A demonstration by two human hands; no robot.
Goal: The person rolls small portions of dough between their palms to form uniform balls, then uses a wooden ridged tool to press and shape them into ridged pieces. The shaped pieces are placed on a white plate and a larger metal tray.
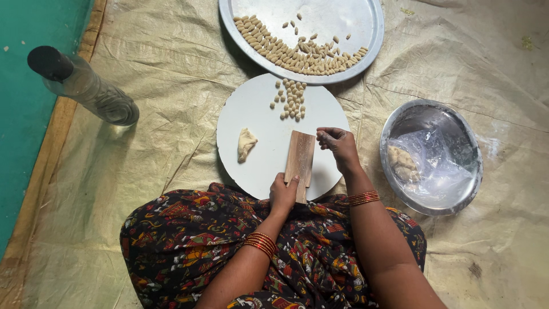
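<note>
My left hand (283, 193) grips the near end of a small ridged wooden board (301, 160) that rests on a round white board (257, 123). My right hand (338, 146) hovers at the wooden board's far right corner, fingers pinched together; whether a bit of dough is between them I cannot tell. A small lump of dough (246, 143) lies on the white board to the left. A cluster of several small shaped dough pieces (291, 99) sits at the white board's far side.
A large steel plate (366, 40) beyond the white board holds many shaped dough pieces. A steel bowl (457, 126) at right contains clear plastic and dough. A clear bottle (91, 91) lies at left on a tan sheet. Green floor lies far left.
</note>
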